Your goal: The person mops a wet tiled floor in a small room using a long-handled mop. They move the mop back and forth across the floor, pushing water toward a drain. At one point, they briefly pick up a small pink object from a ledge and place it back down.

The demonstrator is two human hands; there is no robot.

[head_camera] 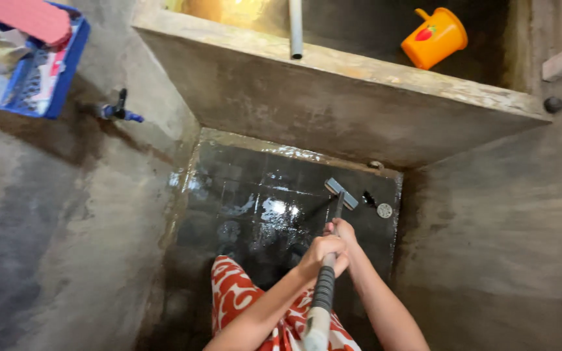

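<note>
Blue plastic basket (60, 71) sits in the upper left of the frame, with a blue tap (120, 110) on the concrete wall just right of it. At lower centre, the left hand (320, 255) is wrapped tight around the brush handle (323, 292), the right hand (343, 233) closed on it just above. The brush head (341, 193) rests on the wet dark floor (242, 201), near a round drain (384, 210). An orange jug (434, 38) sits in the concrete tank (333, 97) at upper right.
</note>
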